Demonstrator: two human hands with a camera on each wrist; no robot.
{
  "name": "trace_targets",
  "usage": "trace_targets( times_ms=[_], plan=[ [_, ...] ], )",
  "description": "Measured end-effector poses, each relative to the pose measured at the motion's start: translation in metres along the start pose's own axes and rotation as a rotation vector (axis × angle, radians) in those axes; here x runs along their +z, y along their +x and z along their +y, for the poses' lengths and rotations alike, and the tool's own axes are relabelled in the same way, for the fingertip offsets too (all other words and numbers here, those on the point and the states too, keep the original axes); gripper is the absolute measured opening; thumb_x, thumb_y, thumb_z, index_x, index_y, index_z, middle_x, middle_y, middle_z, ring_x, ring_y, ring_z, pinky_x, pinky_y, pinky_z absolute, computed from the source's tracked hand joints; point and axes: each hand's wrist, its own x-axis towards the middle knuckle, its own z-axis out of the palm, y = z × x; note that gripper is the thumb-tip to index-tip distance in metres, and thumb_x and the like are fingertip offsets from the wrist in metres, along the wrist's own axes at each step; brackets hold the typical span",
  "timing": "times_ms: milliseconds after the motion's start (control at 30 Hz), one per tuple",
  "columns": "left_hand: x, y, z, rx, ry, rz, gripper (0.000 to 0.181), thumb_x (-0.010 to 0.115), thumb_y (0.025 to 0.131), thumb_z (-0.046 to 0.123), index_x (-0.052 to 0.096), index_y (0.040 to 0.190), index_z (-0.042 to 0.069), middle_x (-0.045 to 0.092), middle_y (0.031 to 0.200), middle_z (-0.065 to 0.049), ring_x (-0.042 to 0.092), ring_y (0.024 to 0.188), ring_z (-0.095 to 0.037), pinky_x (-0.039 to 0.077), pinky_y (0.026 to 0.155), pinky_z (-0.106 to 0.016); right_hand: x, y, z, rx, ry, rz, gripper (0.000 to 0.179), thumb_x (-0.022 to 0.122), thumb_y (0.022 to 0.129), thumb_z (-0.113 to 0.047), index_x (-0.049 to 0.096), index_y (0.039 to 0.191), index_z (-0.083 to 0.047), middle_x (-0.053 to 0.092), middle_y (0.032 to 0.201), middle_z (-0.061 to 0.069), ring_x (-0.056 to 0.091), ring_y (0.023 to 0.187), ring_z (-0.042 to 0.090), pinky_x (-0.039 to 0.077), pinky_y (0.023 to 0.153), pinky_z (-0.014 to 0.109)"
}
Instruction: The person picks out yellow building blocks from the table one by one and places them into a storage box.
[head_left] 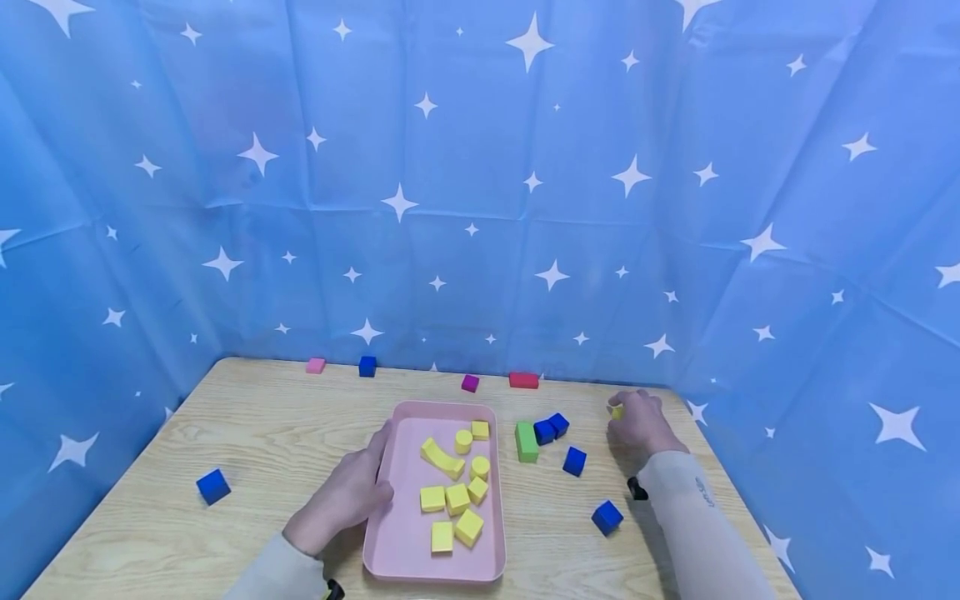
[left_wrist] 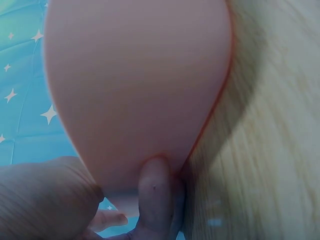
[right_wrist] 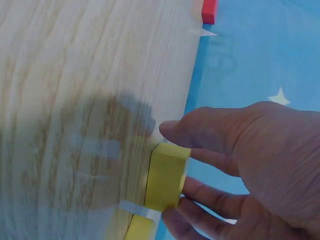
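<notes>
My left hand [head_left: 348, 496] grips the left wall of a pink tray [head_left: 401, 554], with the thumb over the rim. In the left wrist view the tray's pale wall [left_wrist: 140, 90] fills the middle. Several yellow blocks [head_left: 457, 500] lie in the tray, among them cubes, cylinders and an arch [head_left: 442, 459]. At the table's back right corner, my right hand [head_left: 645, 421] has its thumb and fingers curled about a yellow block [right_wrist: 167, 175]. A second yellow block [right_wrist: 141, 228] shows just below it in the right wrist view.
Right of the tray are a green block [head_left: 527, 442] and several blue cubes [head_left: 574, 461]. Another blue cube [head_left: 213, 487] lies far left. Along the back edge sit a pink block [head_left: 316, 366], a blue cube [head_left: 367, 367], a magenta cube [head_left: 470, 383] and a red block [head_left: 523, 381], before a starry curtain [head_left: 480, 167].
</notes>
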Motion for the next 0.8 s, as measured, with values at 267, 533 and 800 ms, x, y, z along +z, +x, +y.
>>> trace_targets(
  times_ms=[267,533,800],
  plan=[
    [0.001,-0.001,0.000,-0.001,0.008,0.003,0.101,0.075,0.094,-0.003,0.026,0.183,-0.003,0.058,0.172,-0.033,0.073,0.128,-0.030,0.063,0.116,-0.056,0.002,-0.002,-0.002,-0.012,0.061,-0.011,0.051,0.070,0.103,0.003,0.069,0.154,0.004,0.060,0.160,0.037,0.052,0.150,0.061,0.053,0.122,0.075],
    [0.001,0.000,0.000,0.014,0.029,0.018,0.101,0.074,0.093,-0.004,0.027,0.182,-0.004,0.060,0.169,-0.034,0.074,0.126,-0.030,0.063,0.117,-0.058,0.001,-0.008,-0.005,-0.046,0.047,0.003,0.032,0.078,0.103,-0.002,0.081,0.133,0.006,0.061,0.155,0.040,0.058,0.145,0.060,0.055,0.120,0.073],
    [0.000,0.000,0.001,0.008,0.019,0.010,0.101,0.075,0.093,-0.004,0.026,0.182,-0.005,0.060,0.169,-0.035,0.073,0.123,-0.030,0.064,0.113,-0.055,0.001,-0.011,-0.005,-0.105,0.029,0.030,0.027,0.080,0.103,-0.001,0.084,0.129,0.004,0.069,0.147,0.038,0.058,0.145,0.061,0.055,0.119,0.074]
  ],
)
